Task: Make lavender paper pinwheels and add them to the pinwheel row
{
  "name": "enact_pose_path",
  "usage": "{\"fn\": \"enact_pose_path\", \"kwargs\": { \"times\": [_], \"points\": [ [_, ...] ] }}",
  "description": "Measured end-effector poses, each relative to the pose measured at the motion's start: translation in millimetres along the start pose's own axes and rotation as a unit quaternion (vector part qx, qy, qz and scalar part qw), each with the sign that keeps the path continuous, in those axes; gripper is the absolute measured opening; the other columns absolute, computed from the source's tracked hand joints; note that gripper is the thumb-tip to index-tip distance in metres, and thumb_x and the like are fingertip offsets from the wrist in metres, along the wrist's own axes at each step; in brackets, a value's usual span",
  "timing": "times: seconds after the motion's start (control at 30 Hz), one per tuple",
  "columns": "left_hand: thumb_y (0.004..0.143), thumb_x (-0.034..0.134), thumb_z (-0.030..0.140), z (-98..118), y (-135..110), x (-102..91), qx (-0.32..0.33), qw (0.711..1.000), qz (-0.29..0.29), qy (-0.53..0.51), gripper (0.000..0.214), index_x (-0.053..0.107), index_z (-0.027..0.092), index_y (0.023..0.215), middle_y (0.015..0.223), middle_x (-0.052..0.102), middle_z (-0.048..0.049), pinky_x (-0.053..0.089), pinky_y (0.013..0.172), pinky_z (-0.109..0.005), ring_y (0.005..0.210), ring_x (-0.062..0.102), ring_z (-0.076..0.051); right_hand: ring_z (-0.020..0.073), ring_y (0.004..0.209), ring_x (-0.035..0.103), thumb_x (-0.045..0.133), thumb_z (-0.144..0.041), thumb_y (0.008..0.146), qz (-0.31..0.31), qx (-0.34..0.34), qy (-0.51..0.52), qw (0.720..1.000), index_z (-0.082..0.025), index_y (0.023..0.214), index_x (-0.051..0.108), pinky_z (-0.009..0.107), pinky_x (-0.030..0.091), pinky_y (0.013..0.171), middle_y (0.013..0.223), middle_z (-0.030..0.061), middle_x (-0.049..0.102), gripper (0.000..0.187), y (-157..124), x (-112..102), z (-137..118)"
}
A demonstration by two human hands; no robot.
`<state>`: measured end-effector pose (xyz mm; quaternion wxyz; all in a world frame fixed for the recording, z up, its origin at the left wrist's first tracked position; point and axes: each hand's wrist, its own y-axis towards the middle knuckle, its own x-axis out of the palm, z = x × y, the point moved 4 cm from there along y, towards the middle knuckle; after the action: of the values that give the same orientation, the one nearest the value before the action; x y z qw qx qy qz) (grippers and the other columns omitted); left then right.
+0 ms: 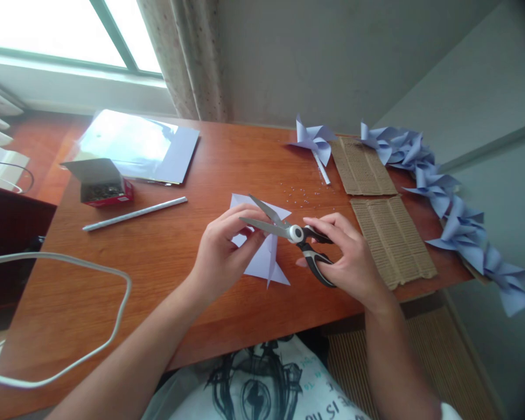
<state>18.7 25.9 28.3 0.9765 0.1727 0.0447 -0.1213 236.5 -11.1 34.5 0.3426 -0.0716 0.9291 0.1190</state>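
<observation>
My left hand (221, 251) pinches a pale lavender paper square (265, 256) that lies on the wooden table (179, 280) and is partly cut into points. My right hand (347, 254) grips the black and grey handles of a pair of scissors (289, 232). The scissor blades are apart and point left over the paper, close to my left fingers.
A finished paper pinwheel (312, 141) on a stick lies at the back. Several more pinwheels (446, 201) line the right edge. Two corrugated cardboard pieces (391, 239) lie right of my hands. A white stick (133, 213), a red box of pins (105, 189), a paper stack (135, 146) and a white cable (114, 280) are on the left.
</observation>
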Motion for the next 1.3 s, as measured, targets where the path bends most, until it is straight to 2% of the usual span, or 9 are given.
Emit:
{"fn": "enact_pose_path", "kwargs": {
  "times": [0.33, 0.63, 0.97, 1.1, 1.17, 1.23, 1.3],
  "points": [
    [0.091, 0.067, 0.014, -2.2, -0.1, 0.7, -0.012, 1.0, 0.006, -0.027, 0.009, 0.075, 0.019, 0.092, 0.096, 0.072, -0.0078, 0.052, 0.077, -0.034, 0.09, 0.067, -0.021, 0.0223, 0.101, 0.066, 0.083, -0.034, 0.082, 0.003, -0.018, -0.035, 0.999, -0.027, 0.138, 0.059, 0.039, 0.058, 0.089, 0.113, 0.0066, 0.059, 0.06, -3.2, -2.6, -2.1],
    [0.09, 0.066, 0.013, -5.8, -0.4, 1.0, -0.023, 1.0, 0.006, -0.005, 0.009, 0.073, 0.018, 0.089, 0.091, 0.071, -0.0061, 0.049, 0.07, -0.031, 0.082, 0.064, -0.018, 0.022, 0.101, 0.066, 0.082, -0.032, 0.083, -0.003, -0.025, -0.057, 0.998, -0.026, 0.136, 0.06, 0.037, 0.057, 0.09, 0.111, 0.0065, 0.059, 0.058, -3.0, -5.1, -5.5],
    [0.09, 0.065, 0.011, -1.1, -0.2, 2.1, -0.012, 1.0, 0.008, 0.013, 0.01, 0.073, 0.018, 0.088, 0.089, 0.07, -0.0044, 0.048, 0.068, -0.027, 0.079, 0.062, -0.015, 0.0187, 0.092, 0.065, 0.08, -0.03, 0.085, -0.003, -0.017, -0.047, 0.999, -0.027, 0.134, 0.062, 0.033, 0.057, 0.083, 0.109, 0.0051, 0.058, 0.052, -3.5, -3.8, 0.5],
    [0.091, 0.066, 0.014, 0.2, 0.8, 3.1, -0.024, 1.0, -0.001, 0.019, 0.008, 0.073, 0.018, 0.091, 0.092, 0.071, -0.0049, 0.049, 0.07, -0.027, 0.083, 0.063, -0.015, 0.018, 0.089, 0.063, 0.083, -0.032, 0.081, -0.005, 0.024, 0.008, 1.0, -0.03, 0.13, 0.065, 0.033, 0.055, 0.081, 0.108, 0.0039, 0.059, 0.052, -3.9, -1.5, 4.5],
    [0.091, 0.067, 0.016, -0.2, 1.2, 3.6, -0.03, 0.999, -0.001, 0.02, 0.006, 0.072, 0.017, 0.088, 0.089, 0.07, -0.0045, 0.05, 0.07, -0.027, 0.082, 0.063, -0.015, 0.0178, 0.086, 0.061, 0.085, -0.036, 0.078, -0.001, 0.069, 0.077, 0.995, -0.03, 0.124, 0.069, 0.032, 0.053, 0.078, 0.103, 0.003, 0.06, 0.049, -4.6, 0.2, 9.1],
    [0.09, 0.068, 0.016, -0.8, 1.2, 3.3, -0.032, 0.999, 0.007, 0.027, 0.007, 0.07, 0.017, 0.084, 0.085, 0.069, -0.0033, 0.049, 0.069, -0.026, 0.079, 0.062, -0.014, 0.0173, 0.081, 0.059, 0.085, -0.041, 0.077, -0.004, 0.126, 0.194, 0.973, -0.028, 0.118, 0.071, 0.031, 0.05, 0.073, 0.093, 0.0019, 0.06, 0.045, -5.7, 4.2, 15.4],
    [0.09, 0.068, 0.016, -2.0, 0.7, 2.6, -0.031, 0.999, 0.015, 0.034, 0.008, 0.069, 0.017, 0.082, 0.083, 0.068, -0.0024, 0.049, 0.068, -0.024, 0.078, 0.061, -0.013, 0.0168, 0.075, 0.056, 0.079, -0.05, 0.082, -0.029, 0.174, 0.329, 0.928, -0.026, 0.116, 0.07, 0.031, 0.048, 0.069, 0.083, 0.0012, 0.059, 0.043, -6.7, 11.6, 20.7]
  ]
}}
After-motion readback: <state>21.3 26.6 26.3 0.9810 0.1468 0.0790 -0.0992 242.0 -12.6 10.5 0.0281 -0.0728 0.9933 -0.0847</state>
